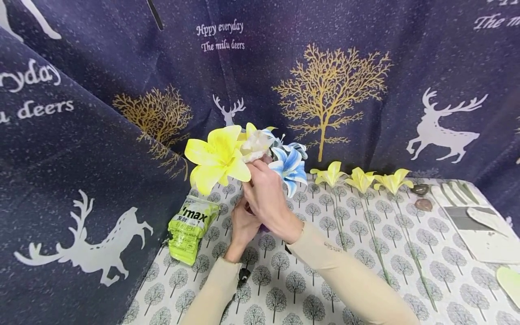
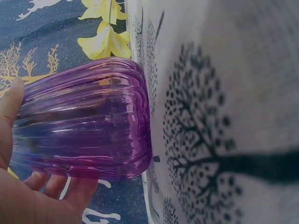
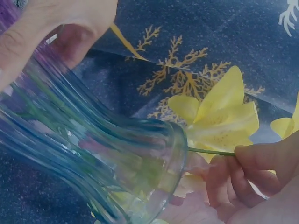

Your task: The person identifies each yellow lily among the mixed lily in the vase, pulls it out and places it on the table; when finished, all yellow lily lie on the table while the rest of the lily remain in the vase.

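My left hand (image 1: 245,220) grips a ribbed glass vase (image 2: 88,126), purple at the base and blue toward its mouth. The vase base stands against the tree-patterned tablecloth in the left wrist view. Just beyond the flared rim, my right hand (image 3: 261,172) pinches a thin green flower stem (image 3: 212,152) that runs into the mouth. Other stems show through the glass. Around the rim spread a large yellow lily (image 1: 219,158), a whitish flower (image 1: 257,144) and blue-and-white lilies (image 1: 290,166). In the head view, the hands hide most of the vase.
Three yellow lilies (image 1: 360,179) on long stems lie to the right. Past them are two dark stones (image 1: 424,205) and a patterned cloth or board (image 1: 483,234). A green-and-white packet (image 1: 190,230) stands at left. A dark blue printed curtain (image 1: 252,76) hangs behind the table.
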A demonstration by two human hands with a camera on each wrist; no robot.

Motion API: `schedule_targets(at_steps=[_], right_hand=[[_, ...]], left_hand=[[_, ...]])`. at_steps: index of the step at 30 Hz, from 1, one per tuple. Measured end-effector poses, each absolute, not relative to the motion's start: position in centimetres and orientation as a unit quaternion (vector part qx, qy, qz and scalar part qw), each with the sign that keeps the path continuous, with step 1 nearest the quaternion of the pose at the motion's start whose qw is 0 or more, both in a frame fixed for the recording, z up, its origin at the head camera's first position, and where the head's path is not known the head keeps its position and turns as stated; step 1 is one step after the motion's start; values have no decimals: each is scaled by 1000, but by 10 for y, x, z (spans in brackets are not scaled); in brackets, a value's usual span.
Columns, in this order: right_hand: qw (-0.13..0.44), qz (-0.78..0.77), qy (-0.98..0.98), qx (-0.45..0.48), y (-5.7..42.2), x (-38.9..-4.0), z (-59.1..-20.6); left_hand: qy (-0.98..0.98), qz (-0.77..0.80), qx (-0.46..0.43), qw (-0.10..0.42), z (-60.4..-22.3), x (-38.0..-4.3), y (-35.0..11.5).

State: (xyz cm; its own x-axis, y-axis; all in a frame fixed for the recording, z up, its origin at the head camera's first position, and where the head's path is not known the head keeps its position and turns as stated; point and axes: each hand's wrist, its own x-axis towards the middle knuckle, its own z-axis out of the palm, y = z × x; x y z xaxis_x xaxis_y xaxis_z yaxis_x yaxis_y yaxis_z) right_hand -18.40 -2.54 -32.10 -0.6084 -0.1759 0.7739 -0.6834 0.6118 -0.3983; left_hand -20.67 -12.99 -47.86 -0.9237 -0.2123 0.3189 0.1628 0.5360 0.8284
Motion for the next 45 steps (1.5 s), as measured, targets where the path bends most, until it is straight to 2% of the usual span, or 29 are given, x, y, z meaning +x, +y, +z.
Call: schedule_targets(at_steps=[4, 10, 12, 23, 32, 41, 45], right_hand=[[354, 363, -823, 255, -25, -184, -317], [281, 356, -857, 247, -25, -187, -320], [272, 360, -856, 251, -24, -189, -322], [359, 429, -776, 293, -13, -191, -328], [364, 501, -744, 251, 1, -181, -323], [398, 568, -688, 215, 17, -173, -321], [389, 616, -656, 197, 23, -169, -322]], left_hand=[[-850, -489, 12, 194, -478, -208, -130], [-842, -506, 9, 189, -479, -209, -131], [-841, -509, 10, 185, -480, -208, -131], [-860, -482, 31, 165, -479, -206, -132], [-857, -487, 29, 167, -479, -205, -130], [-847, -500, 22, 177, -478, -204, -129], [-850, -495, 27, 178, -477, -204, -128]])
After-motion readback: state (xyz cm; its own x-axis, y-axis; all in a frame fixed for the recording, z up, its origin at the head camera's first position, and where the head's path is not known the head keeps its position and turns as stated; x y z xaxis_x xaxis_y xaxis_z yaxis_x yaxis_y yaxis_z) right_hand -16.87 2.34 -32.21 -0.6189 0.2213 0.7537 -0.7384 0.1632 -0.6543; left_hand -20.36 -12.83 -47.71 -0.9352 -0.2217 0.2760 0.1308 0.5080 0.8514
